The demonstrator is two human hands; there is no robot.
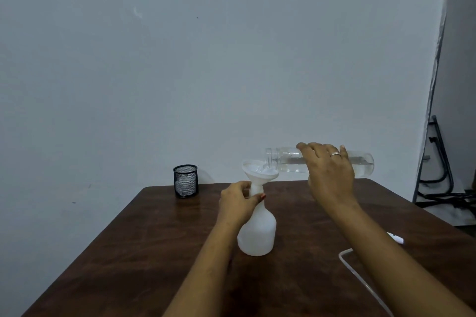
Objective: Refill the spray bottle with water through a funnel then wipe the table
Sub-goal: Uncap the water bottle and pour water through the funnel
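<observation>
At frame centre, the left hand [238,201] grips the funnel [258,172] stem atop the spray bottle [257,235]; the right hand [331,175] grips a clear water bottle [288,162] tipped over the funnel.

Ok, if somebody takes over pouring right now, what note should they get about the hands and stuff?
Left hand grips the neck of the spray bottle, just under the funnel.
Right hand holds the clear water bottle tipped nearly flat, mouth over the funnel.
The spray bottle stands on the wooden table, funnel in its neck.
Done: funnel set, pouring started; water still in the clear water bottle.
Left: finish pouring, remove funnel, close the bottle, wipe the table.
</observation>
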